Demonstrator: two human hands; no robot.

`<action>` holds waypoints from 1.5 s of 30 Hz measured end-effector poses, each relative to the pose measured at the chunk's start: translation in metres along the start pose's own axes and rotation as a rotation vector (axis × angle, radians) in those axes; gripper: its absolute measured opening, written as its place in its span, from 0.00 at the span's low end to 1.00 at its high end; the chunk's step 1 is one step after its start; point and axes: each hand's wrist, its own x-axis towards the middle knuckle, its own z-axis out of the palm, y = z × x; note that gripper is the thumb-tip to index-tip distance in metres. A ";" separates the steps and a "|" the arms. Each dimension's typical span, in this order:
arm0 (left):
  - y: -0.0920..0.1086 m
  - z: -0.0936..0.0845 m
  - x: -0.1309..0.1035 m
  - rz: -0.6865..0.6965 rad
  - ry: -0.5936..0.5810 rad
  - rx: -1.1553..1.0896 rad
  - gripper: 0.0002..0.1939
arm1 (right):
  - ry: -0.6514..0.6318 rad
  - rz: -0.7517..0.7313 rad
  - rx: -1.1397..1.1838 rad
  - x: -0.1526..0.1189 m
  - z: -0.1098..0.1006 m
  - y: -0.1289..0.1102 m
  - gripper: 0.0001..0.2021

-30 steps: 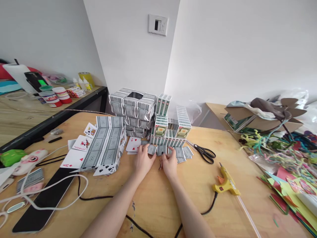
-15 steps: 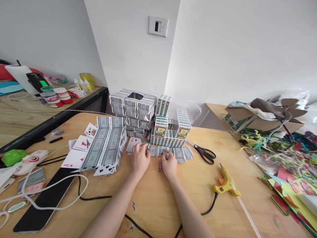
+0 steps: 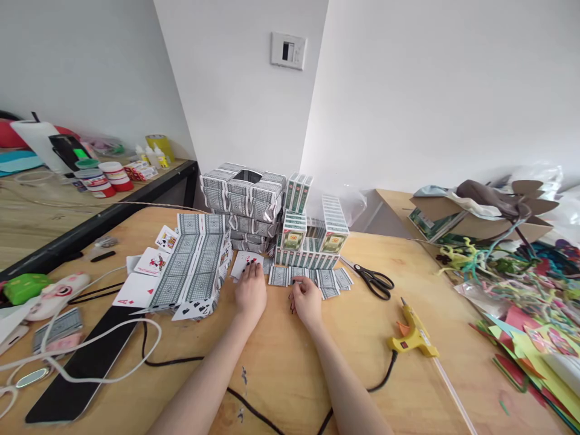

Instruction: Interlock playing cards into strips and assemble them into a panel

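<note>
My left hand (image 3: 251, 290) lies with its fingers stretched over the lower edge of a face-up red card (image 3: 244, 258). My right hand (image 3: 306, 299) is curled, fingertips at the row of face-down patterned cards (image 3: 327, 278); anything between its fingers is too small to make out. One face-down card (image 3: 278, 276) lies between the hands. Left of them stands a folded structure of patterned cards (image 3: 188, 260). Behind are a stacked card structure (image 3: 244, 193) and boxed card decks (image 3: 308, 252).
Black scissors (image 3: 375, 280) and a yellow glue gun (image 3: 412, 334) lie to the right. A black cable (image 3: 254, 414) crosses the front. At left are a black slab (image 3: 81, 368) and a white cable (image 3: 113, 380). Craft materials (image 3: 521, 272) crowd the far right.
My left hand has moved left, from the face-down cards onto the face-up card, and its fingers have straightened. My right hand has barely shifted.
</note>
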 end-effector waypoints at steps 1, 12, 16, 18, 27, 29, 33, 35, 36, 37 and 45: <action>0.000 0.000 0.000 -0.012 0.006 0.000 0.22 | -0.004 -0.003 -0.001 0.000 0.000 0.000 0.12; -0.008 -0.011 0.002 -0.172 0.303 -0.248 0.19 | -0.039 -0.016 0.026 -0.001 0.000 -0.001 0.14; -0.001 -0.018 -0.003 0.070 0.367 -0.419 0.18 | -0.112 0.017 0.136 -0.001 -0.001 -0.007 0.19; 0.007 -0.018 -0.007 0.195 0.286 -0.489 0.17 | -0.164 0.062 0.210 0.000 -0.003 -0.010 0.23; 0.024 -0.016 -0.018 0.501 0.127 -0.653 0.13 | -0.120 0.198 0.380 0.010 -0.012 -0.004 0.12; 0.018 -0.014 -0.012 0.402 0.177 -0.611 0.12 | -0.122 0.174 0.381 0.010 -0.012 -0.005 0.12; 0.006 -0.007 0.000 0.099 0.259 -0.388 0.18 | -0.081 0.123 0.319 0.010 -0.009 -0.005 0.15; 0.002 -0.003 0.002 0.007 0.233 -0.265 0.25 | -0.054 0.112 0.304 0.010 -0.008 -0.003 0.16; 0.001 -0.001 0.003 -0.024 0.213 -0.212 0.27 | -0.044 0.111 0.309 0.010 -0.008 -0.002 0.16; 0.000 0.000 0.002 -0.047 0.193 -0.166 0.28 | -0.039 0.113 0.320 0.010 -0.008 -0.002 0.16; -0.001 -0.001 0.002 -0.064 0.113 -0.057 0.21 | -0.068 0.150 0.377 0.010 -0.008 -0.002 0.16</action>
